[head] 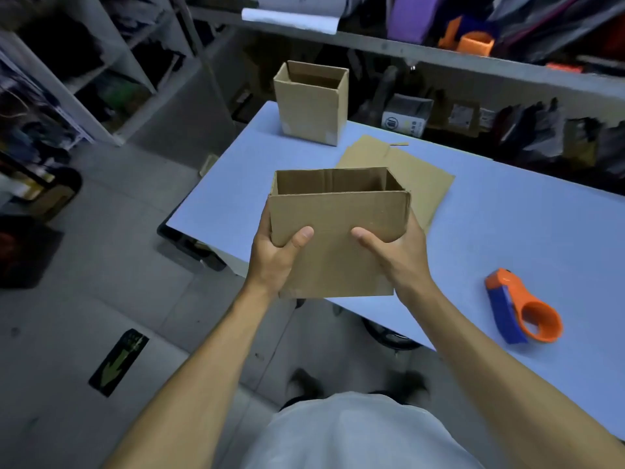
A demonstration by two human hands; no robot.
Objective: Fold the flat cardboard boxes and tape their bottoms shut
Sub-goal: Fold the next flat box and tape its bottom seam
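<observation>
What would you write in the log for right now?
both hands: left hand and right hand hold opened box | tape dispenser on table | finished box at far end

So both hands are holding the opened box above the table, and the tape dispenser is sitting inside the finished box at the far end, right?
Not quite. In the head view the tape dispenser lies on the table, to the right of the hands, not in the far box. The rest holds: left hand and right hand both hold the opened box.

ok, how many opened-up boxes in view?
2. One box held in both hands over the table's near edge; another box standing at its far corner. Flat cardboard lies between, possibly several sheets.
</observation>
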